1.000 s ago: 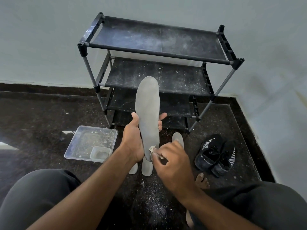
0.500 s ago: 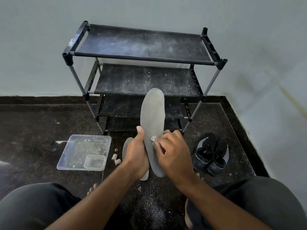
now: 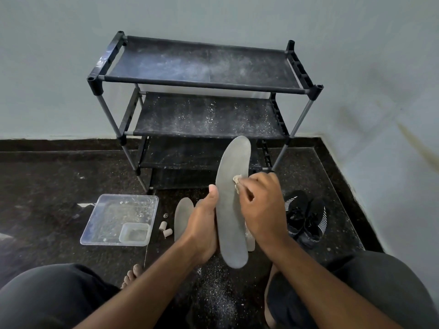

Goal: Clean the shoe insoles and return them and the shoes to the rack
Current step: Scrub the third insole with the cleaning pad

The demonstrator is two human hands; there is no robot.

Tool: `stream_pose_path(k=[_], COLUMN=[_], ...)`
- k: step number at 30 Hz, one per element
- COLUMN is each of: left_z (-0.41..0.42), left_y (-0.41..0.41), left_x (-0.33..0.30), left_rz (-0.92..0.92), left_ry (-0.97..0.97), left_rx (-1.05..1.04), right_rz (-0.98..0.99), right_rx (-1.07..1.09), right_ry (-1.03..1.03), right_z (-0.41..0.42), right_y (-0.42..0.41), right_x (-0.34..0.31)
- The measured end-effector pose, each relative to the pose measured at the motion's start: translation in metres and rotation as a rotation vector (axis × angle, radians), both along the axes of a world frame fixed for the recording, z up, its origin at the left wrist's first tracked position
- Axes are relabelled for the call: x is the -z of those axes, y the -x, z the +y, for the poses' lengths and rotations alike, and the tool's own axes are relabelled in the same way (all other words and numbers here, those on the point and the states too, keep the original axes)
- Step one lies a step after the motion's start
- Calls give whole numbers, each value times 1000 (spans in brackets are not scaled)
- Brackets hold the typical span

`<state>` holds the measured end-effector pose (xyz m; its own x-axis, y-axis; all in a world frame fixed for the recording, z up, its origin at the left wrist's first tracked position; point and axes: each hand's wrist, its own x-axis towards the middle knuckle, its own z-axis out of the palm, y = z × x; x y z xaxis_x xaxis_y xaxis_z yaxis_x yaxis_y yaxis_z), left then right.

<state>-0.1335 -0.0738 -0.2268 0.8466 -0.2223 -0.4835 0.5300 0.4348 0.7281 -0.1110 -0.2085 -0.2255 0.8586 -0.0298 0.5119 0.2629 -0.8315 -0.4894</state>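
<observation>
At the centre of the view, just below the black shoe rack (image 3: 206, 67), a grey insole (image 3: 231, 205) stands nearly upright, toe toward 12 o'clock. The left hand (image 3: 202, 231) grips its left edge, thumb up along the side. The right hand (image 3: 263, 210) pinches a small pale wad (image 3: 237, 180) in curled fingers against the insole's face. A second insole (image 3: 182, 217) lies on the dark floor (image 3: 47, 186) at 9 o'clock of the hands. A clear plastic tray (image 3: 118, 219) sits further out at 9 o'clock, and a pair of black shoes (image 3: 306, 219) at 3 o'clock.
</observation>
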Motion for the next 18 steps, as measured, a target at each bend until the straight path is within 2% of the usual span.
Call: stream_pose_path(k=[7,11,15,18], left_z=[20,12,1,6], left_y=[-16,-13,-3,-5], left_x=[-1,1,-1,-2], left_rz=[42,22,10,17], left_ry=[9,-25,-25,-22], left_rx=[-87,-55,17,-8], right_rz=[20,-21,4,-5], right_rx=[-309,-225,-34,-137], right_ry=[86,161,87,79], right_z=[20,10,-6,5], right_y=[22,10,-5,8], right_x=[11,6,0,2])
